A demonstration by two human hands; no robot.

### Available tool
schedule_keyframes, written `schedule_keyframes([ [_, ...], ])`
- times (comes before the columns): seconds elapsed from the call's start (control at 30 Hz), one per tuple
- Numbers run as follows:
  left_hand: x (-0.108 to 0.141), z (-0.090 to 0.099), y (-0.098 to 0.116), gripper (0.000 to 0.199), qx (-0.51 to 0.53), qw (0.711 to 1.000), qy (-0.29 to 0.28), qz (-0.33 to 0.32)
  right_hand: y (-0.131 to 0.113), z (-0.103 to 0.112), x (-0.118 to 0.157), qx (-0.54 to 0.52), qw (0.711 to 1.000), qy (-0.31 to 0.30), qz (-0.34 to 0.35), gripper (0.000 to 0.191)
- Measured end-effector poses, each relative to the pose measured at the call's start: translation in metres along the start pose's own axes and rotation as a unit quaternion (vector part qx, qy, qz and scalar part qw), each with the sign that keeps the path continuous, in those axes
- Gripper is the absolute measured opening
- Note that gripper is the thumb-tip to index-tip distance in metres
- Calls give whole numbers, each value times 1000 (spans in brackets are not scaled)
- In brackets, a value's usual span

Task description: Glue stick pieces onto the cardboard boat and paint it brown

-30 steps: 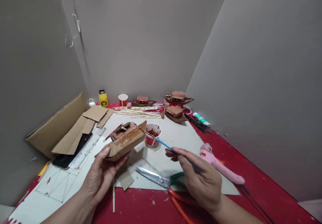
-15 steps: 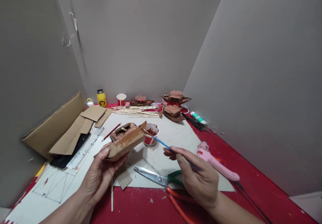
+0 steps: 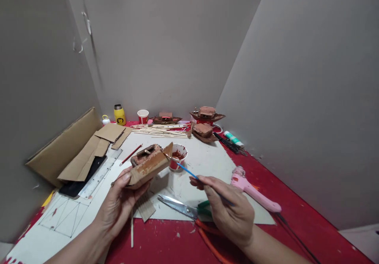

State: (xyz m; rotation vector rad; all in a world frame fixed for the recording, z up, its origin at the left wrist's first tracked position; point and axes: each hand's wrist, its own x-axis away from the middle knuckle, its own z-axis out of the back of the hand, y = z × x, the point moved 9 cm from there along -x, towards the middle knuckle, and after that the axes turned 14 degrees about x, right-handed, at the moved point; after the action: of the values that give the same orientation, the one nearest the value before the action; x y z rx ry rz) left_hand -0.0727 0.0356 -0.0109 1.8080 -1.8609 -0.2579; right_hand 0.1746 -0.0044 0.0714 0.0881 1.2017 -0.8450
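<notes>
In my left hand (image 3: 118,197) I hold a cardboard model boat (image 3: 149,170) by its lower left end. Its near side is partly coated with brown paint, and bare cardboard shows along the lower part. My right hand (image 3: 229,206) grips a blue-handled paintbrush (image 3: 188,170) between thumb and fingers. The brush's tip touches the boat's side near its pointed right end. Just behind that end stands a paper cup (image 3: 179,163) with reddish-brown paint inside. Scissors (image 3: 180,208) with green and orange handles lie beneath my right hand, which hides part of them.
Finished-looking brown model boats (image 3: 205,131) stand at the back beside thin wooden sticks (image 3: 161,129). A pink glue gun (image 3: 256,193) with a cord lies at right. Cardboard pieces (image 3: 85,159), a ruler (image 3: 100,175) and a phone (image 3: 69,189) are at left. Grey panels (image 3: 166,50) enclose the table.
My right hand and the paintbrush have shifted slightly to the left, the tip sliding a little along the boat's side. My left hand and the boat stay nearly still.
</notes>
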Motion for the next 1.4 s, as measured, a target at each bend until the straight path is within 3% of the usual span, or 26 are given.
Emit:
schedule_keyframes([
  [0.2, 2, -2, -6, 30, -17, 1000, -24, 2, -54, -14, 3, -24, 985, -77, 151, 32],
  [0.27, 3, -3, -6, 32, -29, 999, -28, -1, -54, -14, 2, -25, 985, -77, 156, 31],
  [0.43, 4, -2, -5, 31, -45, 999, -21, -7, -32, -5, -1, 18, 996, -34, 79, 31],
  [0.67, 3, -7, -6, 30, -52, 997, -48, -12, -55, -11, -2, -26, 984, -79, 155, 34],
  [0.8, 1, 0, -2, 29, -25, 999, -8, -20, -35, -2, -4, -1, 993, -56, 100, 31],
  [0.93, 0, 5, 11, 26, 4, 998, 35, -54, 2, 25, -9, 46, 998, 32, 4, 31],
  [1.0, 0, 5, 16, 26, 8, 997, 49, -62, 19, 34, -16, 83, 995, 45, -40, 23],
  [1.1, 1, 5, 20, 24, 6, 996, 67, -62, 31, 32, -36, 139, 989, -6, -44, 9],
  [1.17, 0, 4, 20, 24, 3, 996, 68, -58, 35, 23, -51, 168, 984, -50, -24, 14],
  [1.3, -2, 4, 20, 26, -3, 996, 61, -57, 55, -14, -69, 207, 959, -189, -30, 26],
  [1.4, -3, 5, 20, 26, 1, 996, 60, -59, 65, -41, -74, 210, 944, -254, -24, 22],
])
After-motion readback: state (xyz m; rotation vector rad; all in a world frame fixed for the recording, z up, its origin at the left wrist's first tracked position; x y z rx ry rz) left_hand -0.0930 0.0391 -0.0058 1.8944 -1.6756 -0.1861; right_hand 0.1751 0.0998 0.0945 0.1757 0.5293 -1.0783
